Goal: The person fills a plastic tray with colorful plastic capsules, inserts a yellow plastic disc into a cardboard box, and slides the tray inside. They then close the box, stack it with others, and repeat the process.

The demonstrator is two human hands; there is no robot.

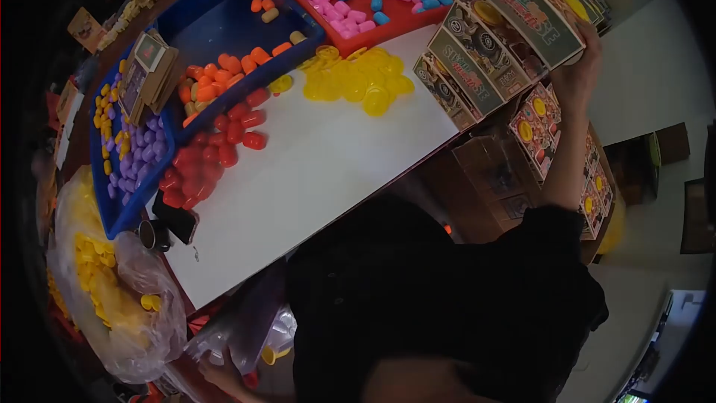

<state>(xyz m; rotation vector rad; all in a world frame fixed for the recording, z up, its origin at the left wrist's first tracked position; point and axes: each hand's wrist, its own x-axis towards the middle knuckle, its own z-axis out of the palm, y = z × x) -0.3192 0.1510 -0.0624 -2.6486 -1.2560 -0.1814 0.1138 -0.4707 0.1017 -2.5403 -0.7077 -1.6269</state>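
Observation:
At the upper right, my right hand is wrapped round the end of a dark green printed cardboard box. That box is tilted over a second, similar printed box on the table's right end. My left hand is low at the bottom left, below the table edge. Its fingers close on a clear plastic bag, partly hidden by the plastic. Yellow pieces show beside this bag.
Yellow discs and red capsules lie on the white table. Blue trays and a red tray hold colored capsules. A large bag of yellow pieces hangs left. Cartons stand right, below table level.

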